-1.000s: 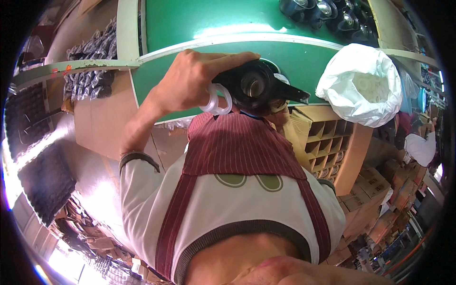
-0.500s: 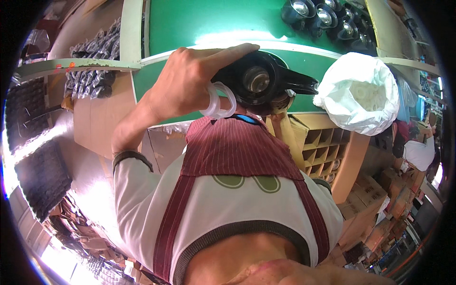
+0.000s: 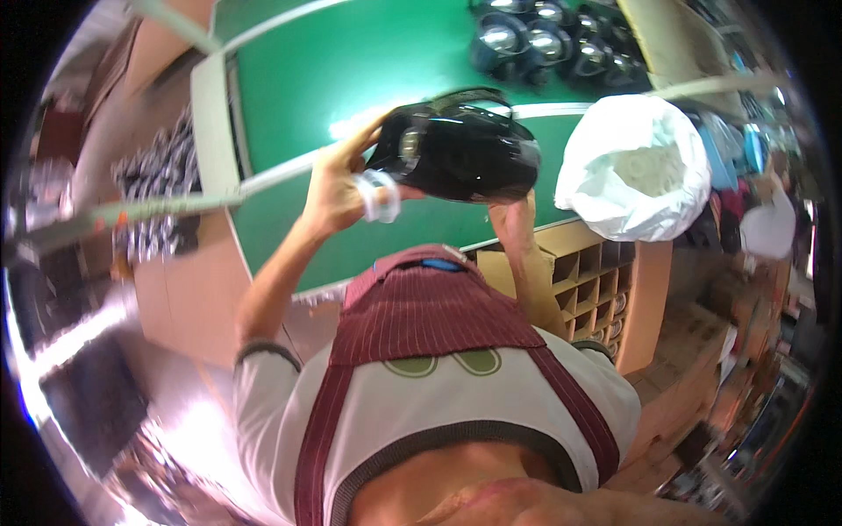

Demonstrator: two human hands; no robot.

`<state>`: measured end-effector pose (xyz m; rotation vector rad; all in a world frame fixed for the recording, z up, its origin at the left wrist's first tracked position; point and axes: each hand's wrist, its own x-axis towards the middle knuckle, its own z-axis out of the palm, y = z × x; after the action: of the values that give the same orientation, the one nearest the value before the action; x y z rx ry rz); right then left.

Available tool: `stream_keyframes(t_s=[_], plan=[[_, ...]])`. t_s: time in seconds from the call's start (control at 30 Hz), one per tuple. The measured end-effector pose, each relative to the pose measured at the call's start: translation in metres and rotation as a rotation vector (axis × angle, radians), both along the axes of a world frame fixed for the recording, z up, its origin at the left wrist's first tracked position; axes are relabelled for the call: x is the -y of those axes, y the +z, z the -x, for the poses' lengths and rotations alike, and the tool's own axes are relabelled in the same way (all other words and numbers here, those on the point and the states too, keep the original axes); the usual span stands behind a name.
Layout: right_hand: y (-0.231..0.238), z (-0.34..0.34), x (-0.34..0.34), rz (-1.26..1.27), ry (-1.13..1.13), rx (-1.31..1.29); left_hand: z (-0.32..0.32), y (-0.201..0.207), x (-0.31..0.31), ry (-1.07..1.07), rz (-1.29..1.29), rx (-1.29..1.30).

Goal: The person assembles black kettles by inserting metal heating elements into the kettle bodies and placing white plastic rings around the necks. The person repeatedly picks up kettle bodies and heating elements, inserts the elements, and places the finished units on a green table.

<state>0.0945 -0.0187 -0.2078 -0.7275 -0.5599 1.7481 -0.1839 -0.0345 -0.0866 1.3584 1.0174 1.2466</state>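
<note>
View: I look down my own chest, over a dark red striped apron (image 3: 421, 316) and a pale shirt, with both forearms raised in front of me.
Helmet: a glossy black helmet (image 3: 456, 153) is held up in the air at chest height, above the apron bib and in front of the green table (image 3: 333, 79).
Left hand: my left hand (image 3: 338, 188) grips the helmet's left edge, fingers curled over its rim. A band of white tape (image 3: 379, 195) wraps 1 finger.
Right hand: my right forearm (image 3: 519, 254) rises under the helmet's right side. The hand itself is hidden behind the shell, so I cannot tell how far it is open, though it seems to bear the helmet from below.
Table: green top with a pale rim. A cluster of dark round parts (image 3: 561, 39) sits at its far edge.
Bag: an open white bag (image 3: 636, 167) stands just right of the helmet, with white filling inside.
Box: a cardboard box (image 3: 605, 280) split into small cells sits below the bag, beside my right arm.
</note>
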Motion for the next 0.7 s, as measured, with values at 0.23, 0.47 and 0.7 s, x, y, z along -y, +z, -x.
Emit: stream_keyframes(t_s=[0.23, 0.47, 0.7], plan=[[0.019, 0.026, -0.068, -0.497, -0.115, 0.757, 0.018, -0.134, -0.081, 0.154, 0.259, 0.209], [-0.034, 0.114, -0.227, -0.932, -0.262, 1.414, 0.057, -0.274, -0.087, 0.233, 0.431, 0.194], [-0.113, 0.131, -0.388, -0.817, -0.353, 1.570, 0.035, -0.235, 0.049, -0.045, 0.816, -0.090]])
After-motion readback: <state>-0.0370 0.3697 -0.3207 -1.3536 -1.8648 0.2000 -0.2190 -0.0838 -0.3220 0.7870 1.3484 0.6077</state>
